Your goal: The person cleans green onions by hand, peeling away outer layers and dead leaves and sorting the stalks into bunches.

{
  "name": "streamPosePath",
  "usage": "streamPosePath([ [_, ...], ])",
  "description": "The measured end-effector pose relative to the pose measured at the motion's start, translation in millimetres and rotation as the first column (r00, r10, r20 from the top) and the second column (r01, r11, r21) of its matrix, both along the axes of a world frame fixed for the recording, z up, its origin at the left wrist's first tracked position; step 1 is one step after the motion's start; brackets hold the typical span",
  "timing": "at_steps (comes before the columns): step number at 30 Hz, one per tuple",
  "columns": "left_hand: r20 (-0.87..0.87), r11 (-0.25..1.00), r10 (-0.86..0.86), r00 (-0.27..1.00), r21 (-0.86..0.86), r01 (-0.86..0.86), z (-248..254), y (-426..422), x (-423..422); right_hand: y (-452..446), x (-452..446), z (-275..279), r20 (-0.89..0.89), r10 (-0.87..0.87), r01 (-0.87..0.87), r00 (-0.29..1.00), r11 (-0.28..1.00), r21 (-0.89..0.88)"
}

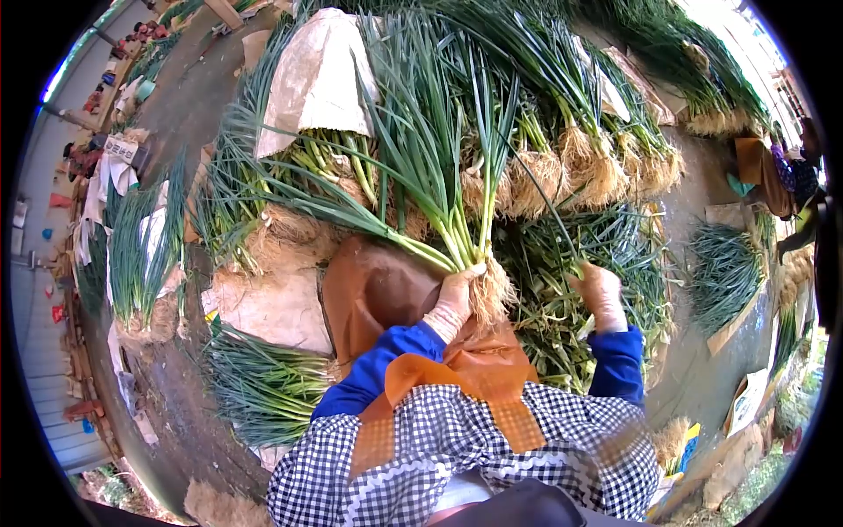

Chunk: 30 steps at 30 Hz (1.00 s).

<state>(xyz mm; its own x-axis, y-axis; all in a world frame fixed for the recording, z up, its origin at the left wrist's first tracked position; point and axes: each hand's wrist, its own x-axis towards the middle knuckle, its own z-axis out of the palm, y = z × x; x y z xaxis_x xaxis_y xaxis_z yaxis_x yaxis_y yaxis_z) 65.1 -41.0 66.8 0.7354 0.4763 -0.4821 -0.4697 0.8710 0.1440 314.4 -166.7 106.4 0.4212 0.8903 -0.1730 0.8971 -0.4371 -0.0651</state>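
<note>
A bunch of green onions (455, 224) stands fanned out over my lap, its pale roots (493, 294) hanging at the lower end. Wrapped round the stalks just above those roots is my left hand (455, 294), closed. Off to the right, my right hand (599, 288) is closed on a long thin onion leaf (557, 213), which slants up and left toward the bunch. Whether the leaf's far end is still joined to the bunch I cannot tell. Loose leaves (544, 329) lie heaped below and beside my right hand.
Rooted onion bunches (537, 180) line the ground ahead, with a pale sack (320, 75) over some. More onions (268, 386) lie at my left on sacking (272, 303). A brown apron (373, 290) covers my lap. Another person (795, 171) is at far right.
</note>
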Motion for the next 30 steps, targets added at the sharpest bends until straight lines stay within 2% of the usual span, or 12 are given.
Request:
streamPosePath([
  [2, -0.121, 0.992, 0.126, 0.985, 0.023, -0.124, -8.1, -6.9, 1.9, 53.1, -68.4, 60.3, -0.340, 0.144, 0.005, 0.929, 0.916, 0.402],
  [6, -0.298, 0.969, 0.093, 0.950, 0.247, -0.018, -15.8, -8.2, -2.4, 110.3, -100.0, 8.4, -0.090, 0.668, -0.554, 0.739, 0.678, 0.483],
  [12, -0.134, 0.996, 0.036, 0.990, 0.090, -0.024, -12.4, -0.1, -3.7, 43.8, -76.5, 57.6, -0.844, 0.514, -0.440, 0.154, 0.800, 0.407],
  [15, 0.105, 0.997, -0.036, 0.994, -0.071, 0.044, -22.1, 5.1, -9.1, 54.8, -36.3, 20.9, -0.167, 0.080, -0.162, 0.983, 0.808, -0.567],
  [16, 0.108, 0.996, -0.051, 0.993, -0.064, 0.058, -17.4, 6.4, -9.4, 59.6, -36.0, 22.9, -0.417, -0.067, -0.062, 0.907, 0.955, -0.289],
  [18, 0.143, 0.995, -0.074, 0.987, -0.059, 0.083, -12.8, 5.9, -9.7, 82.6, -52.7, 17.9, -0.989, -0.045, 0.261, 0.140, 0.965, -0.007],
  [20, 0.035, 0.996, -0.077, 0.996, 0.056, 0.075, -18.1, 7.3, -9.7, 113.2, -76.4, -3.2, -0.998, 0.059, 0.271, -0.032, 0.961, 0.048],
  [21, -0.021, 0.996, -0.081, 0.997, 0.020, 0.081, -16.8, 8.1, -11.3, 126.5, -93.7, -5.6, -0.983, 0.138, 0.312, 0.119, 0.935, 0.169],
  [22, -0.077, 0.996, -0.087, 0.993, -0.017, 0.086, -15.7, 9.3, -12.6, 134.4, -99.5, -34.9, -0.922, 0.156, 0.316, 0.354, 0.908, 0.275],
  [24, -0.071, 0.988, -0.145, 0.987, -0.063, 0.141, -7.9, 14.8, -16.5, 126.1, -106.0, -3.5, -0.144, 0.270, -0.170, 0.952, 0.858, 0.484],
  [28, 0.094, 0.978, -0.206, 0.974, 0.003, 0.207, 12.2, 19.3, -16.4, 120.9, -71.9, 13.0, 0.429, 0.384, -0.475, 0.818, 0.871, 0.125],
  [30, 0.254, 0.977, -0.214, 0.943, 0.055, 0.207, 37.4, 22.4, -18.1, 140.4, 2.4, -56.1, 0.847, 0.189, -0.489, 0.497, 0.867, 0.094],
])
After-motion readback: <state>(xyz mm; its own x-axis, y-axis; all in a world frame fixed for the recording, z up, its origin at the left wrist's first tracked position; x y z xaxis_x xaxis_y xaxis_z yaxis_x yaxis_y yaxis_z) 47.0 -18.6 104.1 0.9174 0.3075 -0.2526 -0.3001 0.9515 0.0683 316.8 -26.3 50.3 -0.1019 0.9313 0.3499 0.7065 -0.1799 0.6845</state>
